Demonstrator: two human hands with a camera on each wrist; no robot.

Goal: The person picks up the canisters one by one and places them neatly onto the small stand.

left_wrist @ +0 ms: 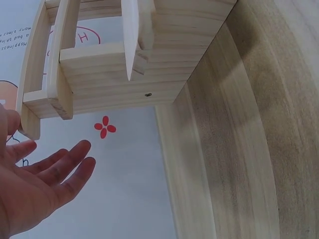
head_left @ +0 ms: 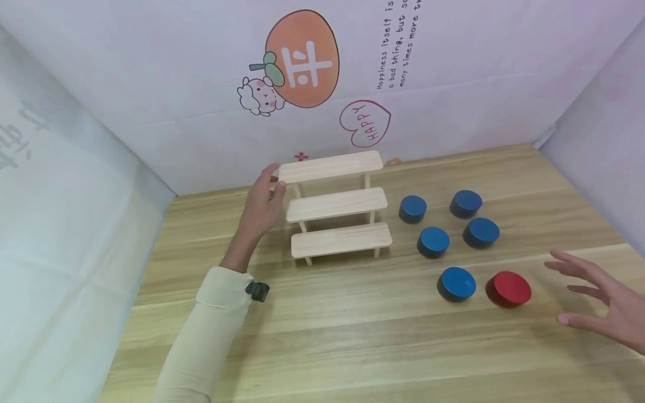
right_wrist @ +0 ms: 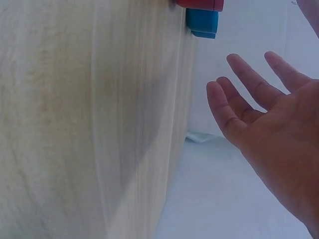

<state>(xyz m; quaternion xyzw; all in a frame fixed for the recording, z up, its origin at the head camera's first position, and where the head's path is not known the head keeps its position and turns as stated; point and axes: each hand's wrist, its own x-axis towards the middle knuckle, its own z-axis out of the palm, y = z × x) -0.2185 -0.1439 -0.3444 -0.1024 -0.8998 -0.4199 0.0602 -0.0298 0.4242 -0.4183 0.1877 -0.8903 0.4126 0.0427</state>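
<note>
A light wooden three-tier shelf stands against the back cloth. By the left end of its top board is my left hand, thumb and forefinger at the board's end, the other fingers loosely extended. The left wrist view shows the left hand close to the shelf's side panel; whether it touches the board I cannot tell. My right hand hovers with fingers spread, right of a red round block, holding nothing. Several blue round blocks sit right of the shelf. The right wrist view shows the right hand apart from the blocks.
The wood-grain table is bounded by white cloth walls at the back, left and right. Printed on the back cloth are an orange fruit, a heart and lettering. A dark strap device sits at the left wrist.
</note>
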